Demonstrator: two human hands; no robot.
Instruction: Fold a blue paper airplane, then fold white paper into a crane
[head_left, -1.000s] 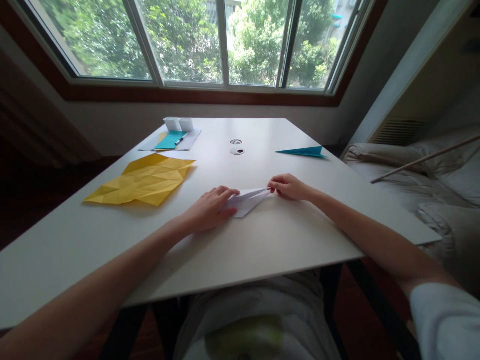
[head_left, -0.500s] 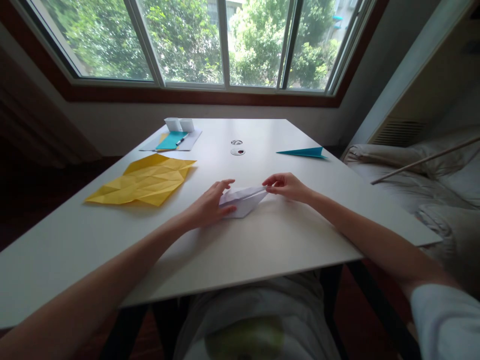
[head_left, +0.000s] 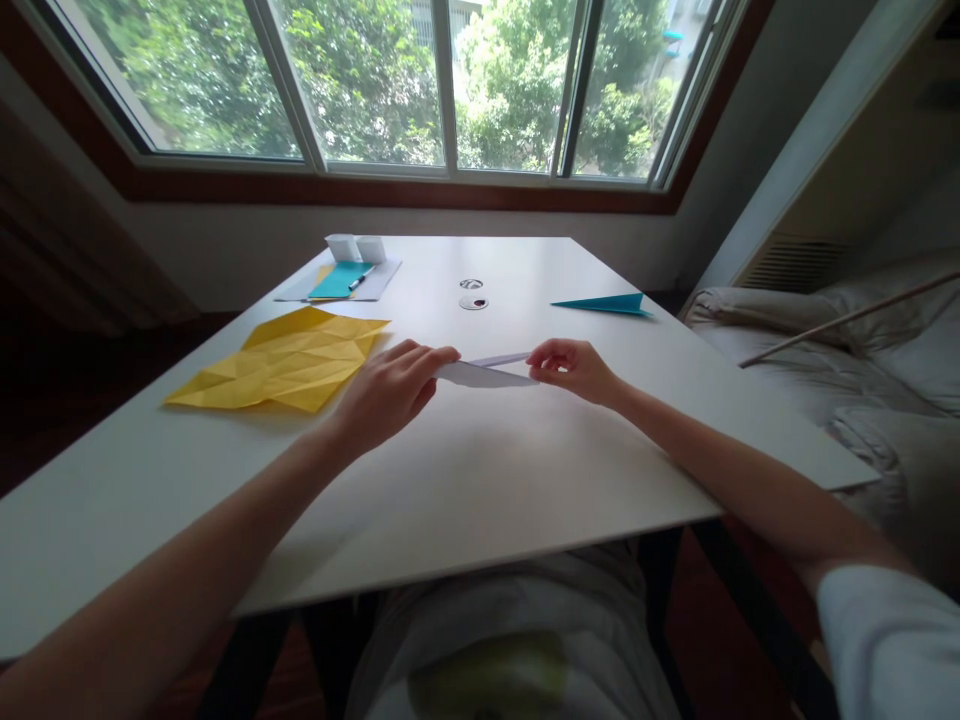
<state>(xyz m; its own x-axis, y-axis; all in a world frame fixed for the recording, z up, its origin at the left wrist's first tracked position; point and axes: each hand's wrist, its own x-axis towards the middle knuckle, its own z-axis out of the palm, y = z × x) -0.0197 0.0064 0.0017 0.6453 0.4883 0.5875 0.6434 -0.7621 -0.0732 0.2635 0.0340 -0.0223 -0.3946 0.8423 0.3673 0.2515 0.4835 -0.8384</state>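
White table (head_left: 480,480), folded white paper (head_left: 486,374) between both hands, seemingly lifted.

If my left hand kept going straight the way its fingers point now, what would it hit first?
The left hand points right, along the folded white paper it pinches. Past that, it would probably meet the right hand holding the other end, though depth is hard to judge.

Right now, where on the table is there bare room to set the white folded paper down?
Bare table runs along the near edge, below the left hand and right hand holding the white folded paper. Another free patch lies between the yellow sheet and the teal paper plane. The far left corner is crowded with the teal pad.
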